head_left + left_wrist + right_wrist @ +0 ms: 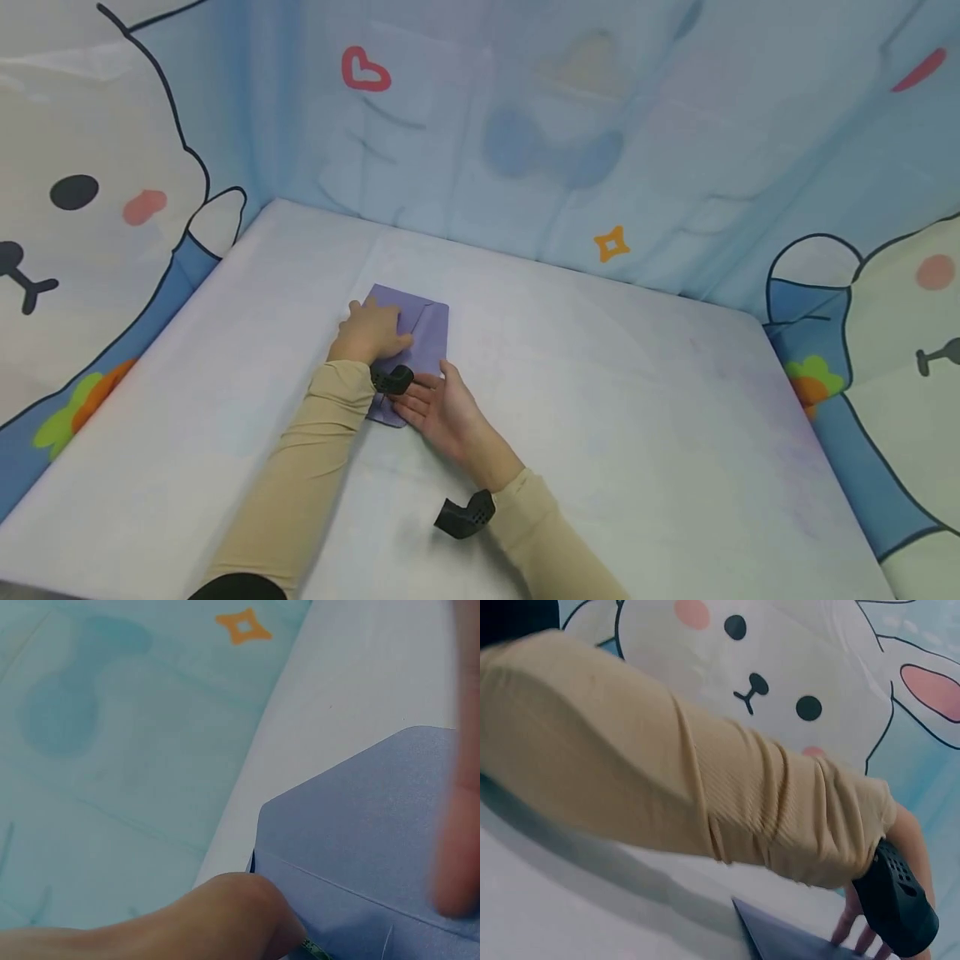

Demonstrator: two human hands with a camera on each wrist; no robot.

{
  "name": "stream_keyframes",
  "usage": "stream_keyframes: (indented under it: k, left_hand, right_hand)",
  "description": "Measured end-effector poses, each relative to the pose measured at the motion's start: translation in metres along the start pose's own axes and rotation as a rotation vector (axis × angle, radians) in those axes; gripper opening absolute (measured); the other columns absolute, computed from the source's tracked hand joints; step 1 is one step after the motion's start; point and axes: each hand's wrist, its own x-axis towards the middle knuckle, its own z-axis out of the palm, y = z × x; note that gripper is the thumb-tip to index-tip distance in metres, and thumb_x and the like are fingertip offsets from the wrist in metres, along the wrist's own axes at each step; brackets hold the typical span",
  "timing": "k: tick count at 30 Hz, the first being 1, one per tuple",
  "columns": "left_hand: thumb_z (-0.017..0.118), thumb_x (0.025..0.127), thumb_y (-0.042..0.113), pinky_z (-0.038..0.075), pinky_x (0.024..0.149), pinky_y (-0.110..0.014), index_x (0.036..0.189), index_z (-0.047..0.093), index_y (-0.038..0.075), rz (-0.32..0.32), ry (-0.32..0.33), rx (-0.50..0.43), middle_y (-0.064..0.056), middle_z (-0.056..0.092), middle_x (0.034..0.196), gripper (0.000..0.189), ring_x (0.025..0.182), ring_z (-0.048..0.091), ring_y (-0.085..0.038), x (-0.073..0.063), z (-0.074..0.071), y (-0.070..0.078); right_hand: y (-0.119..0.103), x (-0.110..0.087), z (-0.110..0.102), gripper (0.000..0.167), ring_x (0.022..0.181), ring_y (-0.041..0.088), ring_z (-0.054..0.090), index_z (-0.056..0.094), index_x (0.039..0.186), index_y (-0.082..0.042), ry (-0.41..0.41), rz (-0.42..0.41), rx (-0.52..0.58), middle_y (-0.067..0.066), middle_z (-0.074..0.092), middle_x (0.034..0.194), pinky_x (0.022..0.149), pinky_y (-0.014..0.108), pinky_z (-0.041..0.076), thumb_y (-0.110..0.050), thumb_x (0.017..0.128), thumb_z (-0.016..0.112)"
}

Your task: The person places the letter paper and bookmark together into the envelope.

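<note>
A purple envelope (429, 340) lies on the white table, its flap (360, 799) folded out past a straight crease. My left hand (369, 332) rests on the envelope's left side, fingers spread and thumb reaching over the paper. In the left wrist view, a bent digit sits at the crease, and a small green printed edge (315, 949) shows by its tip; most of that piece is hidden. Palm turned up, my right hand (450, 414) has its straight fingers at the envelope's near end. The right wrist view catches one corner of the envelope (780, 934) below the left sleeve.
Black wrist cameras are strapped to both arms, one (392, 380) overlapping the envelope and another (465, 515) beside the right wrist. The white table (637, 433) ends at a blue cartoon curtain (487, 125) behind and at both sides.
</note>
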Motion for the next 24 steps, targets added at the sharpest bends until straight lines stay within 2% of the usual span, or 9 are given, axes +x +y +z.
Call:
stream_keyframes:
  k: [4,11,17,24]
  left_hand:
    - [0.053,0.088,0.039,0.040,0.093,-0.061,0.137,0.048,0.008,-0.007,-0.003,-0.009,-0.027,0.035,0.144,0.058,0.129,0.033,-0.047,-0.001,0.000,0.000]
    - [0.053,0.088,0.041,0.039,0.096,-0.061,0.139,0.046,0.008,-0.010,-0.032,-0.031,-0.026,0.033,0.146,0.061,0.131,0.030,-0.048,-0.002,0.008,-0.002]
    - [0.055,0.088,0.040,0.038,0.096,-0.062,0.139,0.047,0.010,-0.007,-0.012,-0.040,-0.026,0.033,0.147,0.060,0.132,0.030,-0.047,0.003,0.012,-0.001]
    - [0.059,0.086,0.038,0.036,0.097,-0.063,0.139,0.047,0.010,-0.020,0.017,-0.014,-0.027,0.032,0.146,0.061,0.133,0.027,-0.045,0.011,0.013,-0.007]
  right_hand:
    - [-0.010,0.017,-0.001,0.070,0.144,0.035,0.021,0.015,0.148,0.005,0.070,-0.039,-0.018,0.027,0.020,0.154,0.117,0.042,0.019,-0.048,0.101,0.012]
    - [-0.014,0.034,-0.004,0.071,0.144,0.036,0.019,0.017,0.149,0.002,0.102,-0.012,-0.008,0.030,0.018,0.153,0.118,0.044,0.016,-0.049,0.101,0.011]
    - [-0.018,0.023,-0.020,0.064,0.137,0.035,0.036,0.024,0.146,0.000,0.156,-0.062,-0.028,0.027,0.035,0.147,0.114,0.043,0.027,-0.046,0.102,0.016]
    - [-0.033,0.004,-0.040,0.058,0.131,0.033,0.046,0.034,0.143,0.001,0.240,-0.189,-0.226,0.024,0.047,0.141,0.108,0.041,0.037,-0.039,0.104,0.020]
